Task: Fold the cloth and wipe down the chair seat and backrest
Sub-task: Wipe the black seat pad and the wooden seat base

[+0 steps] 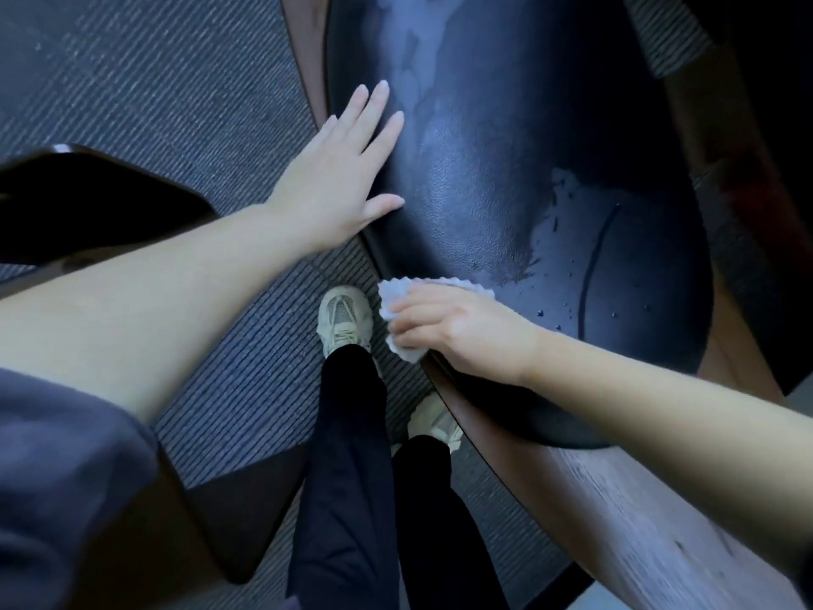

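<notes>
The chair cushion point(484, 191) is covered in a black, leather-like skin with a fine pebbled grain and a soft sheen, filmed with wet patches and small beads of water towards its lower right. The cloth point(396, 297) is thin, pale and matt, with a zigzag-cut edge, while the wooden frame point(616, 521) beside the cushion shows brown streaky grain and a dull finish. The carpet point(154, 81) is a grey ribbed weave, the shoe point(343, 319) has pale open mesh, and the trousers point(347, 477) and sleeve point(57, 477) are soft matt fabric.
</notes>
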Motion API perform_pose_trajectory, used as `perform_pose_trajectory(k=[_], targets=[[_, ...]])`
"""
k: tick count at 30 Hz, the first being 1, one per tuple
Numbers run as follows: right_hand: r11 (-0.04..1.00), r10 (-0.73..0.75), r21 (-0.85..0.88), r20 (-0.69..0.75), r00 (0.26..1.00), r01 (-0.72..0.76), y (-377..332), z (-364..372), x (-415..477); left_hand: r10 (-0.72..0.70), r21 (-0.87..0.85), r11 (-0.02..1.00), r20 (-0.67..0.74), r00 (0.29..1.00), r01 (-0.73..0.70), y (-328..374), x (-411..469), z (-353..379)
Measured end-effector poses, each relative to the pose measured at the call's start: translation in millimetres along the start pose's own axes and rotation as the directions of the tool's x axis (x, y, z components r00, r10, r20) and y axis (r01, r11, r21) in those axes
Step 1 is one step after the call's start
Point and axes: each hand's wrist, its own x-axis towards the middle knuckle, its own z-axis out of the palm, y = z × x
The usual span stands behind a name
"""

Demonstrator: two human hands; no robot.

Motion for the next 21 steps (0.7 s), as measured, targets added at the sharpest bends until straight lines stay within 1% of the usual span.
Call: perform_pose_trajectory(k=[2,5,8,10,12,15,17,19,21], targets=[[1.000,-0.006,0.000,0.000,1.000,0.006,-3,2,-45,-0.004,-0.009,1.000,0.006,1.000,0.004,0,-3,-1],[0.998,-0.037,-0.045,0.052,0.998,0.040,6,-2,-81,-0.096,-0.005,0.995,-0.020,0.995,0.096,-1,-8,-1],[0.975,-0.191,-0.086,0.161,0.968,0.207,22,-11,-56,-0.184,0.005,0.983,-0.055,0.981,0.185,-9,-9,1],[0.953,-0.255,-0.115,0.198,0.946,0.281,35,-18,-28,-0.170,0.040,0.984,-0.074,0.983,0.173,-18,-5,2],[0.948,-0.256,-0.142,0.195,0.947,0.285,47,-29,1,-0.122,0.066,0.989,-0.107,0.987,0.130,-28,-1,4],[0.945,-0.252,-0.176,0.152,0.956,0.277,63,-44,41,-0.055,0.119,0.990,-0.158,0.986,0.074,-41,2,5],[0.937,-0.261,-0.212,0.100,0.960,0.277,75,-58,65,-0.066,0.133,0.987,-0.203,0.977,0.094,-50,6,3],[0.941,-0.235,-0.252,-0.001,0.972,0.227,94,-77,89,-0.104,0.146,0.979,-0.236,0.966,0.141,-61,12,0],[0.948,-0.180,-0.288,-0.135,0.974,0.135,112,-100,111,-0.130,0.168,0.971,-0.231,0.964,0.171,-72,19,-5]])
